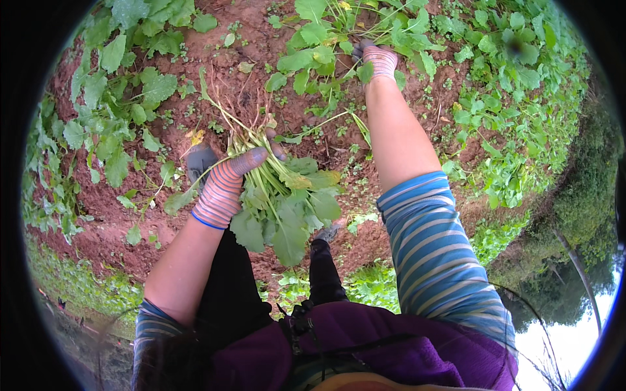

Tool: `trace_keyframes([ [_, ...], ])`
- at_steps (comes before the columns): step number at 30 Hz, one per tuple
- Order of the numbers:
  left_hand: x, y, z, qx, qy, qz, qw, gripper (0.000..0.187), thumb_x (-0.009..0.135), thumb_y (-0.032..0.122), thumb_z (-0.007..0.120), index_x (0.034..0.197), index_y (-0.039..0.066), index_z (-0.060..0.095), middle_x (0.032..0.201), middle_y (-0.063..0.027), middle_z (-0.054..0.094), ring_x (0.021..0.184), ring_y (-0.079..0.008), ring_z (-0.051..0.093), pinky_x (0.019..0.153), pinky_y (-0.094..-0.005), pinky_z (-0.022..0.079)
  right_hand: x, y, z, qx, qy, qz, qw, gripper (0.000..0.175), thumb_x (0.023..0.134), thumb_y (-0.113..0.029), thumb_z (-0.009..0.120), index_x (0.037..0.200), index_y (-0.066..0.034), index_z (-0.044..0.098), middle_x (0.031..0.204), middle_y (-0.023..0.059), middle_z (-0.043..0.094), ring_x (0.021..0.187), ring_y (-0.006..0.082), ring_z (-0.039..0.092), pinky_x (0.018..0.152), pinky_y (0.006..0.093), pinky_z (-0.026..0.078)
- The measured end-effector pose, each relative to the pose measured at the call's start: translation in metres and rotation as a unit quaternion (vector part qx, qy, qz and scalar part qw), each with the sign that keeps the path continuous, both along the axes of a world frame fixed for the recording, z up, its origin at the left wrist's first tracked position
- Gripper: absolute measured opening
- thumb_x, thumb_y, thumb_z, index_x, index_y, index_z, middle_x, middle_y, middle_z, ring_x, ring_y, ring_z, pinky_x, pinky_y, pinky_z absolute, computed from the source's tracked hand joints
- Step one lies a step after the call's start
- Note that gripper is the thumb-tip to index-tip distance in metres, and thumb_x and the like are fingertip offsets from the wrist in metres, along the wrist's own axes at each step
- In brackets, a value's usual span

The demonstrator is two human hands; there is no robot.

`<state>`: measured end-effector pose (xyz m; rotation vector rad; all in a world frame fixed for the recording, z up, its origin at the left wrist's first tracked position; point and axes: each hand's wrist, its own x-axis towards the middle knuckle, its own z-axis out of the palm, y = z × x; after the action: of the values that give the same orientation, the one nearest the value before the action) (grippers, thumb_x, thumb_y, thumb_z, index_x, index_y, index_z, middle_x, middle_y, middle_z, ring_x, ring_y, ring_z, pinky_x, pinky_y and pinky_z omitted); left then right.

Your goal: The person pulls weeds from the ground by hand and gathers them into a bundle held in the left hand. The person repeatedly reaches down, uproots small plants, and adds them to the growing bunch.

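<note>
My left hand [227, 183], in a striped knit glove with grey coated fingers, grips a bundle of leafy green plants [274, 195] around the stems. Thin pale roots [239, 112] stick out beyond the thumb, and the broad leaves hang towards my body. Farther out, my right hand [374, 56], gloved alike, reaches down to the base of a leafy green plant [313, 54] rooted in the soil. Leaves hide part of its fingers, so its grip cannot be made out.
Rows of leafy plants grow at left [117, 97] and right [508, 107] on reddish-brown soil [205, 49]. My dark shoes [200, 161] stand on the soil near the bundle. Loose stalks and yellowed leaves lie about. Bushes and a thin trunk [582, 269] show at far right.
</note>
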<state>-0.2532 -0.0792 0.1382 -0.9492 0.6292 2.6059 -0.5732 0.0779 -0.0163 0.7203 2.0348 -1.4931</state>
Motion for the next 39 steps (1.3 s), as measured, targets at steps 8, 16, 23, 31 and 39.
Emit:
trace_keyframes([
  [8,-0.002,0.001,0.001,-0.008,0.008,-0.022,1.000,0.061,0.081,0.026,0.073,0.131,0.003,0.047,0.104,-0.0076,0.064,0.102,-0.0220,0.060,0.094,-0.0365,0.047,-0.002,-0.016,0.027,-0.003,0.022,0.069,0.997,0.059,0.081,-0.034,0.067,0.127,-0.0016,0.052,0.121,0.0177,0.060,0.099,0.0282,0.059,0.087,0.0417,0.045],
  [16,0.001,0.000,-0.002,-0.006,0.011,-0.014,1.000,0.059,0.080,0.027,0.073,0.130,0.004,0.048,0.104,-0.0074,0.064,0.101,-0.0214,0.060,0.094,-0.0362,0.047,-0.023,-0.019,-0.012,0.131,0.012,0.148,0.980,0.046,0.088,-0.043,0.055,0.111,-0.0030,0.059,0.099,0.0117,0.064,0.081,0.0219,0.056,0.076,0.0345,0.045],
  [23,0.000,-0.001,-0.001,0.012,-0.001,0.007,1.000,0.056,0.079,0.024,0.074,0.126,0.003,0.050,0.102,-0.0077,0.064,0.101,-0.0229,0.061,0.092,-0.0378,0.049,-0.010,0.005,-0.048,-0.071,0.213,0.060,0.973,0.024,0.090,-0.025,0.054,0.097,-0.0021,0.057,0.079,0.0105,0.064,0.060,0.0201,0.058,0.057,0.0340,0.049],
  [31,-0.002,0.003,0.004,0.013,0.018,0.004,1.000,0.055,0.081,0.024,0.072,0.127,0.003,0.049,0.103,-0.0072,0.063,0.100,-0.0213,0.061,0.092,-0.0352,0.048,-0.008,0.017,-0.004,0.489,0.189,0.594,0.610,0.048,0.098,-0.039,0.037,0.129,-0.0057,0.051,0.135,0.0101,0.052,0.122,0.0272,0.049,0.104,0.0409,0.038],
  [39,0.000,0.001,0.002,-0.004,-0.006,0.005,1.000,0.060,0.077,0.024,0.076,0.125,0.001,0.049,0.099,-0.0086,0.064,0.102,-0.0257,0.060,0.093,-0.0416,0.048,-0.015,-0.009,-0.002,0.491,0.113,0.635,0.587,0.039,0.095,-0.026,0.047,0.129,-0.0091,0.055,0.120,0.0088,0.064,0.107,0.0230,0.061,0.090,0.0309,0.048],
])
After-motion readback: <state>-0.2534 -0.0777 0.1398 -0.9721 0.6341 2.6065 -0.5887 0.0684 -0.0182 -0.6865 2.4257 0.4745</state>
